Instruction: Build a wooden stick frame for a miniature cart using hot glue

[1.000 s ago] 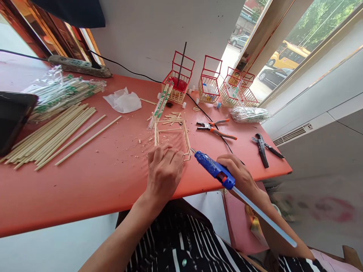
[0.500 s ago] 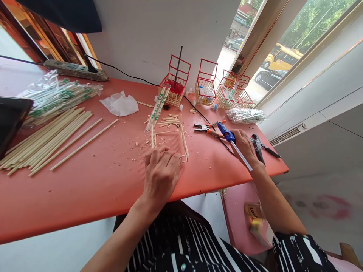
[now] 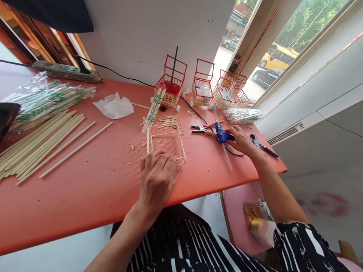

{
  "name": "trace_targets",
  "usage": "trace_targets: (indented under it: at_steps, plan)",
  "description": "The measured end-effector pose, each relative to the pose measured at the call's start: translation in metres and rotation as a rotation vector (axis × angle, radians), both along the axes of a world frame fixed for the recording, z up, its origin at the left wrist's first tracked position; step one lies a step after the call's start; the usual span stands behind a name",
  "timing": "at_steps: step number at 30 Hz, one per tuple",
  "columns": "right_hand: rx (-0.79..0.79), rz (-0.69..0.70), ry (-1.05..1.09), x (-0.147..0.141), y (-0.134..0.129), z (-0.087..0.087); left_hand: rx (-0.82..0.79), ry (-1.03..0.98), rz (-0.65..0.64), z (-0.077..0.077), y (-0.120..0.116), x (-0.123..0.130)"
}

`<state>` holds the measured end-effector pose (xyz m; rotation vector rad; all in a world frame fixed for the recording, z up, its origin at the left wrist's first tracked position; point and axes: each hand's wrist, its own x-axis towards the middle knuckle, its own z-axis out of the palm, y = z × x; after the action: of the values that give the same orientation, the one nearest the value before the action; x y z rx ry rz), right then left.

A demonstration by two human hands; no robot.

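Observation:
My left hand (image 3: 157,174) is closed on the near side of a small frame of thin wooden sticks (image 3: 181,141), which stands on the red table (image 3: 99,189). To the right, my right hand (image 3: 240,139) has its fingers at the handle of a blue glue gun (image 3: 221,133), with a clear glue stick (image 3: 227,155) jutting from its back toward me. Beside the gun's nozzle lie orange-handled pliers (image 3: 202,129). Short cut sticks (image 3: 167,121) and crumbs lie behind and left of the frame.
Red-trimmed stick baskets (image 3: 202,88) stand along the wall. Long sticks (image 3: 48,143) and wrapped chopsticks (image 3: 56,98) lie at the left, near a crumpled tissue (image 3: 114,105). More pliers (image 3: 262,145) lie at the right edge; a black cable (image 3: 195,110) crosses behind.
My right hand has lowered the glue gun toward the table beside the orange-handled pliers, and its glue stick now points more straight toward me. My left hand stays at the frame.

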<state>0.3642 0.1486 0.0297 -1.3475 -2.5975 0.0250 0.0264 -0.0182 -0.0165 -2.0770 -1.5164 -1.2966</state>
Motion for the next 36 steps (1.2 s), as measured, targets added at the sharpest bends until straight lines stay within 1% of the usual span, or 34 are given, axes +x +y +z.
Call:
trace_targets:
  at_steps: [5,8,11,13,15,17,19,21,24,28,36]
  plan:
    - [-0.051,0.007,-0.001,0.003,0.014,0.003,0.001,-0.001,0.007,0.000,0.000,0.000]
    - [-0.047,-0.001,-0.023,-0.002,0.008,0.013,-0.003,-0.005,0.009,0.001,0.000,0.000]
    - [0.078,-0.038,0.032,-0.025,-0.018,0.028,-0.006,-0.017,0.007,0.001,0.000,0.000]
    - [0.099,-0.007,0.086,-0.051,-0.045,0.034,-0.009,-0.015,0.008,0.001,-0.001,0.000]
    - [0.081,0.035,0.119,-0.079,-0.073,0.035,-0.010,-0.006,0.014,0.001,-0.001,0.000]
    - [0.045,0.084,0.173,-0.105,-0.096,0.028,-0.013,0.005,0.019,0.001,-0.001,0.000]
    - [-0.039,0.140,0.220,-0.126,-0.111,0.016,-0.010,0.011,0.023,0.001,-0.001,-0.001]
    - [-0.077,0.142,0.298,-0.142,-0.118,0.003,-0.008,0.007,0.026,0.001,-0.001,-0.001]
    - [-0.085,0.125,0.407,-0.157,-0.120,-0.013,-0.009,0.001,0.033,0.001,0.000,-0.001]
    - [-0.085,0.099,0.505,-0.167,-0.119,-0.024,0.006,0.005,0.038,0.002,0.000,0.000]
    - [-0.110,0.086,0.541,-0.164,-0.118,-0.034,0.029,-0.003,0.028,0.004,0.000,-0.001]
